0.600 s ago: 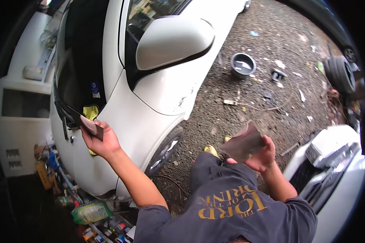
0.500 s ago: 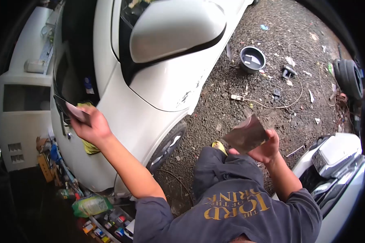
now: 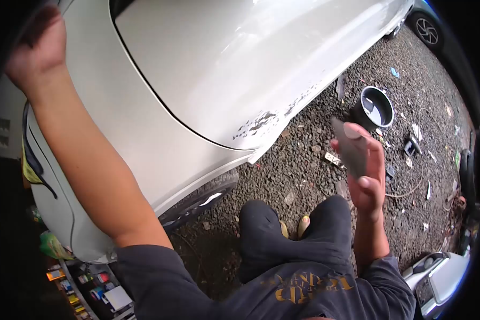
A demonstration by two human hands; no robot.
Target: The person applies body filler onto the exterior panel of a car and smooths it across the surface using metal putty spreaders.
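My right hand (image 3: 367, 165) holds a dark grey sheet (image 3: 352, 148) between thumb and fingers, raised above the gravel. At the upper left edge my left hand (image 3: 37, 50) is lifted over the white car; its fingers run into the dark border and anything in them is hidden. Scraped paint (image 3: 258, 124) shows dark specks on the lower side of the white car (image 3: 197, 58), ahead of my knees. Part of a yellow cloth (image 3: 31, 168) hangs at the car's left side, beyond my left forearm.
A black bucket (image 3: 376, 108) with liquid stands on the gravel (image 3: 304, 160). A cable and litter lie near it. The car's front wheel (image 3: 200, 205) is left of my knees. A box of supplies (image 3: 93, 290) is at the lower left, a white car part (image 3: 448, 282) lower right.
The view has shifted down and closer to the scraped paint, and my knees are now bent. My left hand has moved to the upper left edge. The right hand's sheet has turned nearly edge-on.
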